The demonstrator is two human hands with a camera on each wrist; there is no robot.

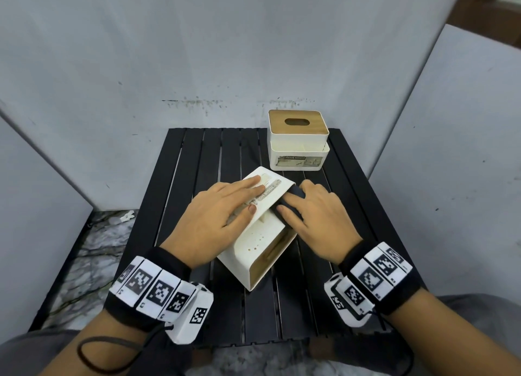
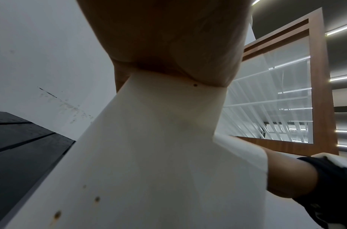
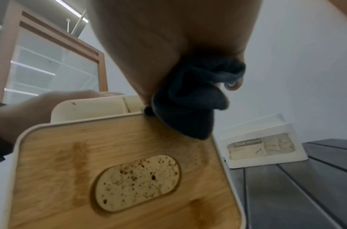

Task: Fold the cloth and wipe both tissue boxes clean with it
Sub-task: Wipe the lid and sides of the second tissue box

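The right hand [image 1: 313, 215] bunches the dark cloth [image 1: 293, 199] under curled fingers and presses it against the near tissue box [image 1: 262, 234], at the top edge of its wooden lid [image 3: 113, 170]. The right-wrist view shows the wad touching the lid's upper right corner, a grip that likely keeps the fold from opening while it rubs. The left hand [image 1: 222, 209] lies flat, fingers straight and close together, on the box's upturned labelled side. This box is tipped onto its side in the middle of the black slatted table [image 1: 197, 150], lid facing right, probably so the cloth can reach that face while the left palm pins the box against the push. The second tissue box [image 1: 298, 141] stands upright at the far right of the table, well apart from both hands, seemingly waiting its turn.
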